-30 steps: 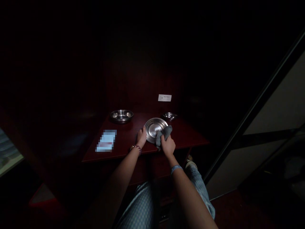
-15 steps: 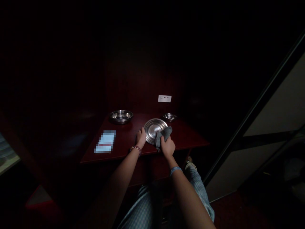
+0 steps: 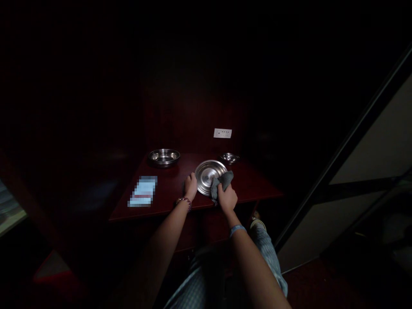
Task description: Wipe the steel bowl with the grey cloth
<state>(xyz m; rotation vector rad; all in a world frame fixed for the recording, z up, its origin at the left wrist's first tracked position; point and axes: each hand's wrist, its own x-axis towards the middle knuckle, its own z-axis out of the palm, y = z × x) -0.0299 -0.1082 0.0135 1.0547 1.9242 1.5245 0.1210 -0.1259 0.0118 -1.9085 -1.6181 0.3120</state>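
A round, shiny steel plate (image 3: 206, 171) is tilted up toward me over the front part of the dark red table (image 3: 174, 184). My left hand (image 3: 190, 187) grips its left rim, with the fingers closed round the edge. In my right hand (image 3: 227, 197) is a bunched grey cloth (image 3: 222, 183), pressed against the plate's lower right rim. Part of the plate is hidden behind the cloth.
At the back left of the table stands a steel bowl (image 3: 164, 158); a smaller steel bowl (image 3: 229, 158) is at the back right. A blurred-out pale rectangle (image 3: 143, 191) lies on the left. A white socket panel (image 3: 222, 133) is on the wall behind.
The view has shifted very slightly. Both hands, the plate and the cloth keep almost the same places.
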